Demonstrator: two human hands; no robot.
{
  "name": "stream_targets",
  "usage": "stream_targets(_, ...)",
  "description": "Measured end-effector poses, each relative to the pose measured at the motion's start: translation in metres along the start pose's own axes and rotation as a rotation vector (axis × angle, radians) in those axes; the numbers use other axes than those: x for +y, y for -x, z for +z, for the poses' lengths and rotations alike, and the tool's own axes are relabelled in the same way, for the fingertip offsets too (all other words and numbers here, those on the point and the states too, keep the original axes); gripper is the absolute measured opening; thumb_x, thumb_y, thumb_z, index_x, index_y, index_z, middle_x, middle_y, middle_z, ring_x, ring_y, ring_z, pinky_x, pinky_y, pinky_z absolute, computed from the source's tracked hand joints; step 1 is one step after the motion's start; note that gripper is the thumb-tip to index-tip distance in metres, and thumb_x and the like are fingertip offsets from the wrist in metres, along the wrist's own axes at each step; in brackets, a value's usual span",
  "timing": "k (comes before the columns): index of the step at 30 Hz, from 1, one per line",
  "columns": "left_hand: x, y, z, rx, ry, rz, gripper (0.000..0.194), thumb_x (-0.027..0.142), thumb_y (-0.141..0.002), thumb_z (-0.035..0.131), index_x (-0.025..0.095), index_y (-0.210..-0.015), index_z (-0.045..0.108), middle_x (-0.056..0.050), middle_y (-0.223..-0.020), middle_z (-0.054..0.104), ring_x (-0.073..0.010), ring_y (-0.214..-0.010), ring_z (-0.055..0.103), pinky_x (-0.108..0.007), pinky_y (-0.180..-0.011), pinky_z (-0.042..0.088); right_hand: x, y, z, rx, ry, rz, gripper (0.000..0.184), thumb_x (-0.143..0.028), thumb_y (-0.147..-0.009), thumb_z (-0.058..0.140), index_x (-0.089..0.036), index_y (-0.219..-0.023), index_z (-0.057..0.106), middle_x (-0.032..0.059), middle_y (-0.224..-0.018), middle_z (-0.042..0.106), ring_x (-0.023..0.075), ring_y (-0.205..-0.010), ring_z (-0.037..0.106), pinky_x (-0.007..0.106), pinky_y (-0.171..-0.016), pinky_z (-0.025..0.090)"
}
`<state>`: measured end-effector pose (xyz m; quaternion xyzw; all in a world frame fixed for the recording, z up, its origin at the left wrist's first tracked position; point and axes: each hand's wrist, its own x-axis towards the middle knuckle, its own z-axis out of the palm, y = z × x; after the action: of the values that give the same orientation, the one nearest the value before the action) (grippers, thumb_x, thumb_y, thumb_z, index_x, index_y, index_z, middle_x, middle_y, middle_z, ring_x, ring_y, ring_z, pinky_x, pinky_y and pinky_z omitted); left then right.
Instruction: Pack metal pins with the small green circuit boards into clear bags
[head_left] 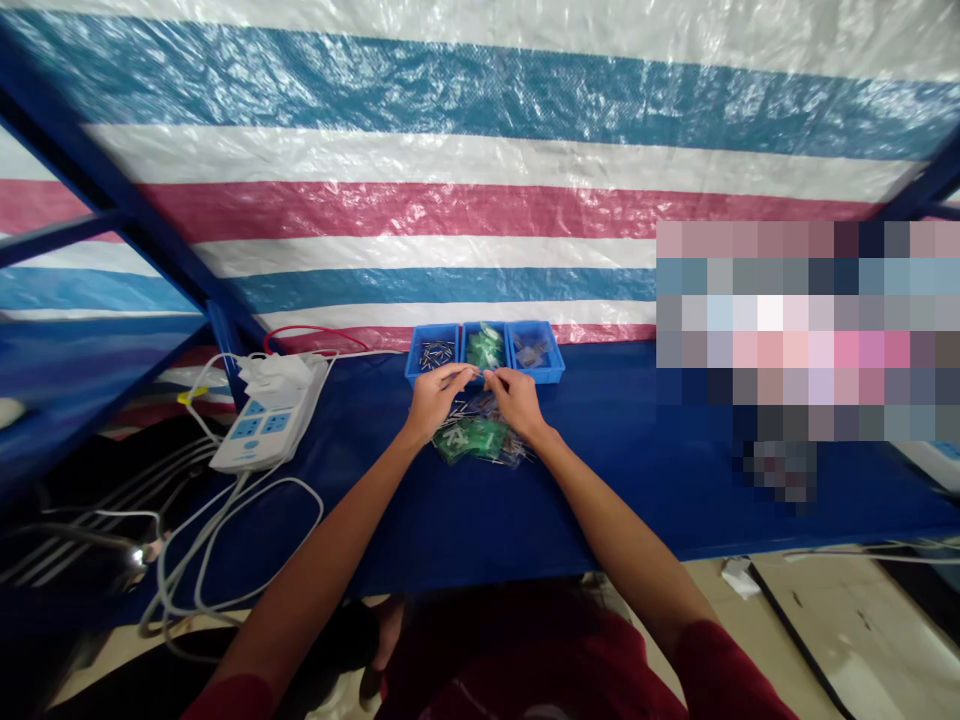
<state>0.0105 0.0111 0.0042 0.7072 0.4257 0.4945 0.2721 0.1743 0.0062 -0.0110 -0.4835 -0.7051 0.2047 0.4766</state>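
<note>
My left hand [436, 398] and my right hand [517, 400] meet with fingertips pinched close together, just in front of three small blue bins. Whatever they hold between them is too small to make out. Dark and silvery slim metal pieces [436, 356] lie in the left bin. Green pieces [485, 345] fill the middle one, and clear plastic bags [531, 352] lie in the right one. Below my hands, on the blue table, is a loose pile of green packets [472, 438] mixed with thin metal pieces and clear plastic; my hands partly cover it.
To the left, a white power strip [266, 425] has plugs in it and looping white cables [217, 535] along the table's edge. A striped plastic sheet [450, 210] hangs behind the blue table [622, 440]. A blurred-out area covers the right side.
</note>
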Motion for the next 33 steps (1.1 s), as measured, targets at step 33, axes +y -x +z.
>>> stream_targets(33, -0.002, 0.013, -0.01, -0.072, -0.196, 0.108, 0.027, 0.033, -0.094, 0.046, 0.019, -0.112, 0.06, 0.006, -0.057, 0.057, -0.009, -0.047, 0.048, -0.019, -0.054, 0.042, -0.004, 0.005, -0.002, -0.113, -0.028, -0.124, 0.024, -0.035, -0.093, 0.05, -0.018, -0.093, 0.068, 0.0018, -0.077, 0.061, 0.0134, -0.065, 0.052, 0.024, -0.067, 0.042)
